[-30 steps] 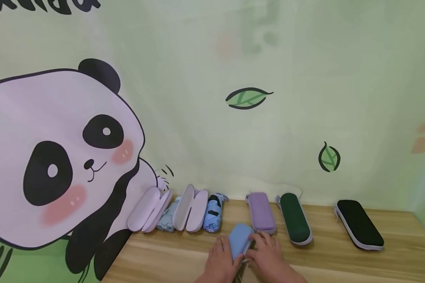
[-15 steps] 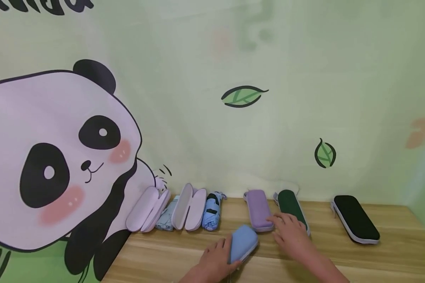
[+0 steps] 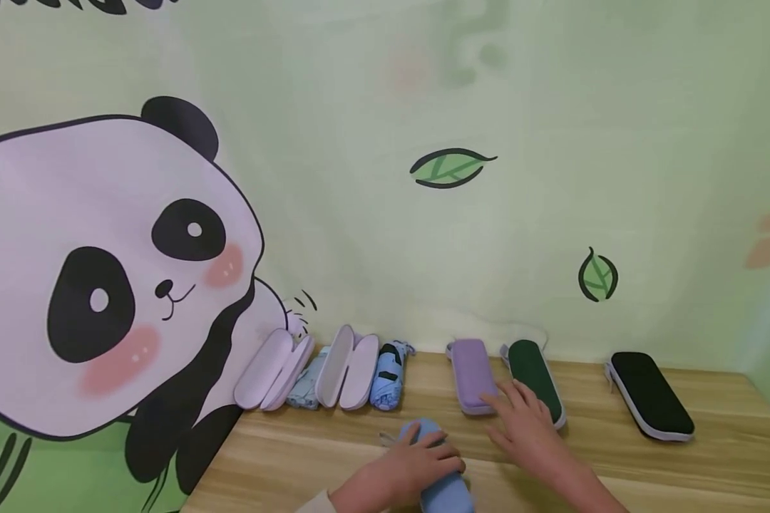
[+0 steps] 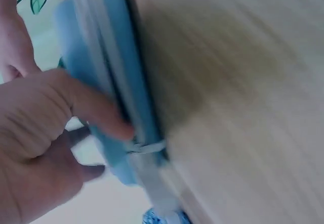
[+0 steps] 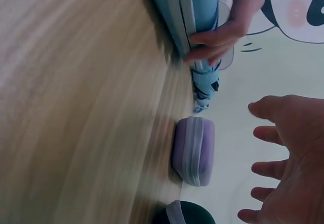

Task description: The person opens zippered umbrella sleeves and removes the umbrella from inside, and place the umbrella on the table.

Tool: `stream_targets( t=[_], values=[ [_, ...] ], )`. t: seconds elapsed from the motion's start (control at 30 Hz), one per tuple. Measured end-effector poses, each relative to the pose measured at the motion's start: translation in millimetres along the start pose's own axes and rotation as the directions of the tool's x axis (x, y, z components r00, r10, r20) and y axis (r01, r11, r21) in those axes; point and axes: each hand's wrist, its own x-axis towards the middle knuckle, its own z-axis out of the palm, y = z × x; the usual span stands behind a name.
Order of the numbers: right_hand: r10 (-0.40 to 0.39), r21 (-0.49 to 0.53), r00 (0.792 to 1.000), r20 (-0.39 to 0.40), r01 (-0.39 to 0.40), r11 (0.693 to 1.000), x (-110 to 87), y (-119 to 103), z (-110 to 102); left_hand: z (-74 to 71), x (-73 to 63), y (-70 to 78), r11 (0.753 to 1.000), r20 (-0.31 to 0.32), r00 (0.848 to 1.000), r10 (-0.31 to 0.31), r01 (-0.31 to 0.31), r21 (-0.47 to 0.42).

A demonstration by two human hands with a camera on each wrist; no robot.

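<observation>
A blue zippered case [image 3: 450, 494] lies on the table at the bottom middle of the head view. My left hand [image 3: 411, 463] grips it from above, fingers across its top. In the left wrist view the thumb [image 4: 109, 118] lies along the pale zip side, close to the zip pull [image 4: 147, 147]. My right hand [image 3: 522, 424] hovers with spread fingers, holding nothing. It overlaps the near corner of a purple zippered case [image 3: 471, 370] and part of a dark green one [image 3: 531, 365] in the head view. The right wrist view shows its fingers apart.
Two opened lilac cases [image 3: 264, 367] stand at the back left, with a folded grey-blue cloth item [image 3: 306, 385] between them. Beside them lies a rolled blue bundle [image 3: 387, 388] with black straps. A black zippered case [image 3: 649, 395] lies at right. A panda-printed backdrop [image 3: 359, 249] rises behind the table [image 3: 603, 470].
Both hands were at the blue case; the right hand has left it and moved right. The left hand has turned the blue case, which now points toward the near edge.
</observation>
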Motion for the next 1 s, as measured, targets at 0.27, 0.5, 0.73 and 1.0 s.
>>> stream_targets(
  t=[0.27, 0.5, 0.73, 1.0],
  values=[
    [0.027, 0.002, 0.997, 0.073, -0.027, 1.0, -5.7, -2.6, 6.1, 9.8, -13.7, 23.8, 0.958, -0.11, 0.975, -0.196, 0.166, -0.235],
    [0.041, 0.021, 0.994, 0.097, -0.043, 0.999, -9.5, -4.8, 7.5, 40.0, -6.2, 60.7, 0.881, -0.152, 0.884, -0.443, 0.396, -0.26],
    [0.017, -0.015, 0.997, 0.075, -0.016, 1.0, -10.5, -3.0, 12.1, 42.8, 10.1, 39.5, 0.945, -0.234, 0.918, -0.32, 0.291, -0.15],
    [0.01, -0.021, 0.999, 0.035, -0.009, 1.0, -11.0, -3.8, 18.5, 30.8, 22.6, 26.7, 0.905, -0.144, 0.913, -0.383, 0.339, -0.255]
  ],
)
